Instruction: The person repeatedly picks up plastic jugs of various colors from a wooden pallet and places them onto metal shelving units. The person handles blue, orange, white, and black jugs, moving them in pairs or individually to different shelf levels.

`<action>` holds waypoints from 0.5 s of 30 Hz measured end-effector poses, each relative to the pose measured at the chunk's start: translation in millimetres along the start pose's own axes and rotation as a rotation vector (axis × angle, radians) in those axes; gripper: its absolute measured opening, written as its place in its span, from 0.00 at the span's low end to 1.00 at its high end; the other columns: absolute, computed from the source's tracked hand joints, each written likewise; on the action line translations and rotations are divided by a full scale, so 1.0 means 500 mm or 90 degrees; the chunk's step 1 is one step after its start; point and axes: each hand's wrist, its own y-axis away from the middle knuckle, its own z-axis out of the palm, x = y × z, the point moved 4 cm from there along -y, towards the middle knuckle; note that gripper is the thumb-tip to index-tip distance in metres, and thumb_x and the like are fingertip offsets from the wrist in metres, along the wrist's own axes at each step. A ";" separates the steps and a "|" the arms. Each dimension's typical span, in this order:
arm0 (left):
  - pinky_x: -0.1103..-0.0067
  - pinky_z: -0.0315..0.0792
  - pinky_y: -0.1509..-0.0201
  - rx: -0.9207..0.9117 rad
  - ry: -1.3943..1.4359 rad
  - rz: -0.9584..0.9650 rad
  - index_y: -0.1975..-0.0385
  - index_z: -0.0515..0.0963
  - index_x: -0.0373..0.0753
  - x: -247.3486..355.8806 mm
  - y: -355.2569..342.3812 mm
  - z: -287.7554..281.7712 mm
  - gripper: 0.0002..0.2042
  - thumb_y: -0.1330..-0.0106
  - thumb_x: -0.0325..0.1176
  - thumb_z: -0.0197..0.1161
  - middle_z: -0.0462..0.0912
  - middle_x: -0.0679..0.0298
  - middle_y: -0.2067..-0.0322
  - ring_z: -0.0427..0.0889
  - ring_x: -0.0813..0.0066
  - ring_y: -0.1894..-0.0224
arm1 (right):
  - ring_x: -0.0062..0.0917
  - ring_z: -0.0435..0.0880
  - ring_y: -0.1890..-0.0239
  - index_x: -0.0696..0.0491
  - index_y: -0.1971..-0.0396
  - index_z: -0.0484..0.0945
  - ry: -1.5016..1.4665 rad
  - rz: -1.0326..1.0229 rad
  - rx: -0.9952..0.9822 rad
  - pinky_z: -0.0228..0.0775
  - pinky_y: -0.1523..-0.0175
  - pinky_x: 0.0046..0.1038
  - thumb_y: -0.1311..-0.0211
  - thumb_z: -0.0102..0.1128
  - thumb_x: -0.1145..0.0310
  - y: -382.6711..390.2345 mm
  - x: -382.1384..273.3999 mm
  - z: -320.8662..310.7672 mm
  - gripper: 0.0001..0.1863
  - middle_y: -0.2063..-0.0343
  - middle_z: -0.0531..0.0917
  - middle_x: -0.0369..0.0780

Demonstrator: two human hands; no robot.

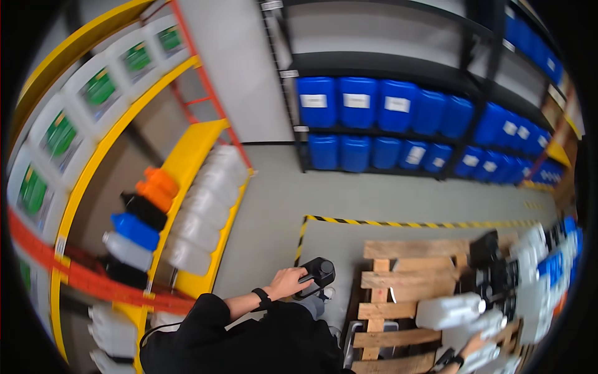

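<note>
My left hand (288,282), with a black band at its wrist, is closed on the handle of a black jerrycan (322,272). This can hangs above the floor, left of a wooden pallet (381,340). My right hand (476,345) reaches over the pallet's right side, among whitish translucent jerrycans. Its fingers are smeared and partly hidden, so their grip is unclear. Just beyond it a translucent jerrycan (450,311) lies on the slats. Black canisters (484,249) and blue ones (551,269) crowd the pallet's far right.
On the left, a yellow and orange rack (198,140) bears translucent, orange, black and blue canisters, with green-labelled white containers (99,87) above. Blue jerrycans (356,103) line a black shelf unit (374,65) at the back. Yellow-black floor tape (386,223) runs past the pallet.
</note>
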 end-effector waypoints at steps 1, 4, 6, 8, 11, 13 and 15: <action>0.65 0.73 0.68 0.024 0.000 -0.048 0.71 0.79 0.38 -0.024 0.021 -0.016 0.19 0.39 0.51 0.65 0.83 0.57 0.75 0.82 0.53 0.71 | 0.42 0.81 0.53 0.63 0.37 0.67 -0.016 0.008 -0.007 0.72 0.48 0.37 0.37 0.61 0.58 -0.009 -0.017 -0.003 0.33 0.49 0.80 0.52; 0.65 0.72 0.70 0.108 0.036 -0.196 0.72 0.79 0.37 -0.106 0.104 -0.046 0.19 0.40 0.50 0.66 0.81 0.56 0.80 0.82 0.53 0.74 | 0.42 0.80 0.51 0.62 0.37 0.67 -0.085 -0.011 -0.011 0.71 0.46 0.37 0.36 0.60 0.58 -0.032 -0.121 -0.024 0.33 0.48 0.79 0.52; 0.63 0.73 0.70 0.149 0.052 -0.269 0.72 0.80 0.36 -0.156 0.152 -0.055 0.19 0.40 0.50 0.66 0.81 0.55 0.79 0.82 0.51 0.74 | 0.42 0.79 0.50 0.62 0.37 0.68 -0.127 -0.030 -0.008 0.70 0.45 0.38 0.36 0.59 0.57 -0.036 -0.187 -0.064 0.32 0.47 0.79 0.51; 0.63 0.73 0.69 0.156 0.062 -0.312 0.71 0.80 0.35 -0.212 0.153 -0.060 0.19 0.40 0.50 0.66 0.82 0.53 0.78 0.83 0.51 0.72 | 0.42 0.78 0.49 0.62 0.37 0.68 -0.160 -0.030 0.005 0.70 0.45 0.39 0.35 0.58 0.56 -0.024 -0.256 -0.158 0.32 0.46 0.79 0.51; 0.63 0.73 0.68 0.219 0.108 -0.326 0.71 0.80 0.35 -0.310 0.153 -0.059 0.20 0.40 0.50 0.66 0.82 0.53 0.76 0.83 0.51 0.71 | 0.41 0.78 0.47 0.62 0.37 0.69 -0.216 -0.046 0.019 0.69 0.43 0.40 0.35 0.57 0.56 0.008 -0.390 -0.312 0.32 0.45 0.78 0.51; 0.64 0.74 0.67 0.195 0.144 -0.367 0.70 0.80 0.34 -0.351 0.141 -0.085 0.20 0.39 0.50 0.66 0.83 0.53 0.75 0.83 0.52 0.70 | 0.41 0.77 0.46 0.61 0.38 0.69 -0.252 -0.061 0.030 0.68 0.42 0.40 0.34 0.56 0.55 0.035 -0.488 -0.417 0.31 0.44 0.77 0.51; 0.64 0.74 0.67 0.212 0.159 -0.373 0.70 0.80 0.34 -0.410 0.132 -0.108 0.20 0.39 0.50 0.66 0.83 0.53 0.75 0.84 0.52 0.70 | 0.41 0.76 0.45 0.61 0.38 0.70 -0.289 -0.078 0.037 0.68 0.41 0.41 0.34 0.55 0.54 0.070 -0.591 -0.522 0.31 0.43 0.77 0.50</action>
